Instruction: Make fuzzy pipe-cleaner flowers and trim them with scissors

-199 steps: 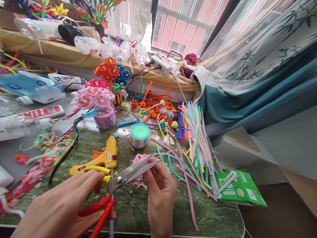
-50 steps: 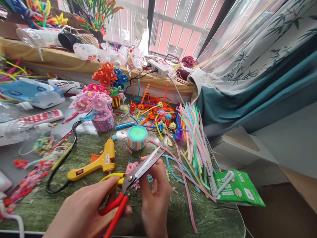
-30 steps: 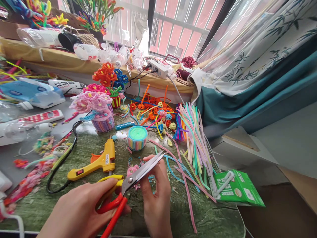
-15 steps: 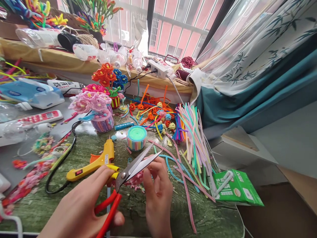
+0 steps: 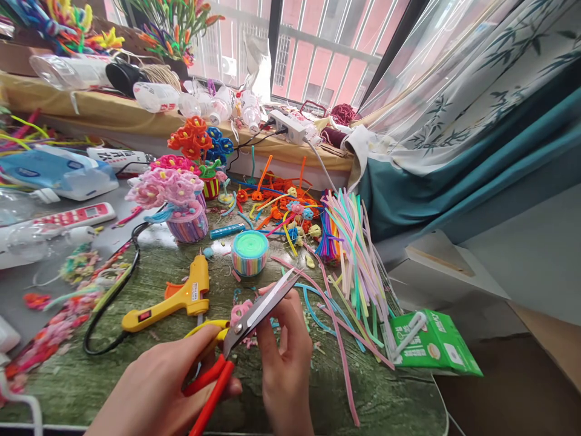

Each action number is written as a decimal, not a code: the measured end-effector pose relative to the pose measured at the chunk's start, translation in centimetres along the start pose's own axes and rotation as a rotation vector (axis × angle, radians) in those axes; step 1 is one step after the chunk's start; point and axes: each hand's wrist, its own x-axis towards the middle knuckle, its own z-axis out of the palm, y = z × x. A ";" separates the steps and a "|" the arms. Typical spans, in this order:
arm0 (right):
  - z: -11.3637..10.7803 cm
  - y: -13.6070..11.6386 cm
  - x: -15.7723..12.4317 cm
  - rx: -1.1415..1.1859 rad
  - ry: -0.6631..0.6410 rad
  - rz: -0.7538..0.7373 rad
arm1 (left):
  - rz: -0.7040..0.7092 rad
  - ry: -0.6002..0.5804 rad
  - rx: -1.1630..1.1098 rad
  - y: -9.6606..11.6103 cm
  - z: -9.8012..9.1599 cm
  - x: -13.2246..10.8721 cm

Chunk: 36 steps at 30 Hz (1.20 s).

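My left hand (image 5: 154, 387) grips the red and yellow handles of a pair of scissors (image 5: 240, 327); the blades point up and right and are shut. My right hand (image 5: 284, 357) is closed round a small pink pipe-cleaner flower (image 5: 239, 312), which sits right against the blades. Both hands hover just above the green table top (image 5: 113, 369) near its front edge. A yellow glue gun (image 5: 175, 298) lies just behind my left hand.
A striped pot with a green top (image 5: 250, 252) and a pot of pink flowers (image 5: 181, 197) stand behind. Loose pipe cleaners (image 5: 358, 254) fan out at right. A green carton (image 5: 431, 342) lies at the table's right edge. A black cable (image 5: 111, 303) loops at left.
The scissor blades have gone from open to shut against the pink flower. My left hand has shifted slightly right and lower; my right hand has stayed about where it was.
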 end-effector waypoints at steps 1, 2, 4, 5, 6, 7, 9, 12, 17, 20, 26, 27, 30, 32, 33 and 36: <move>0.0 0.0 0.0 -0.019 -0.004 -0.007 | -0.006 -0.008 0.005 0.0 0.0 0.1; 0.0 -0.1 0.0 -0.034 -0.008 -0.011 | -0.008 -0.010 0.015 0.0 0.0 0.1; -0.1 -0.2 0.1 -0.039 -0.019 -0.004 | -0.003 -0.005 0.041 -0.1 0.0 0.2; -0.2 -0.3 0.1 -0.031 -0.023 0.001 | 0.001 -0.002 0.048 -0.1 0.0 0.2; -0.3 -0.3 0.2 -0.023 -0.025 0.004 | 0.005 -0.001 0.048 -0.1 -0.1 0.2; -0.4 -0.4 0.2 -0.020 -0.030 0.005 | 0.009 0.000 0.041 -0.1 -0.1 0.2; -0.6 -0.5 0.2 -0.026 -0.055 -0.005 | 0.015 -0.006 0.019 -0.2 -0.2 0.2; -0.9 -0.4 0.1 -0.003 -0.073 0.022 | 0.009 -0.024 0.018 -0.4 -0.4 0.0; -1.1 -0.1 -0.2 0.068 -0.120 0.131 | -0.033 -0.039 0.096 0.3 -1.2 0.0; -1.0 -0.3 -0.1 0.040 -0.119 0.112 | -0.040 -0.003 0.213 1.4 -2.0 0.1; -0.9 -0.2 0.0 0.024 -0.062 0.090 | -0.056 0.037 0.039 2.4 -2.0 0.1; -0.9 -0.2 0.0 0.009 -0.043 0.081 | -0.060 0.061 0.021 2.1 -1.7 0.1; -0.8 -0.1 0.1 0.002 -0.029 0.068 | -0.002 0.150 -0.009 0.6 -0.8 0.1; -0.8 -0.2 0.0 0.019 -0.044 0.082 | 0.056 0.203 -0.031 -0.4 -0.3 0.1; -0.8 -0.2 0.0 0.027 -0.048 0.088 | 0.063 0.207 -0.038 -0.8 -0.1 0.0; -0.8 -0.2 -0.2 0.114 -0.071 0.119 | 0.018 0.125 -0.032 -1.0 0.3 -0.3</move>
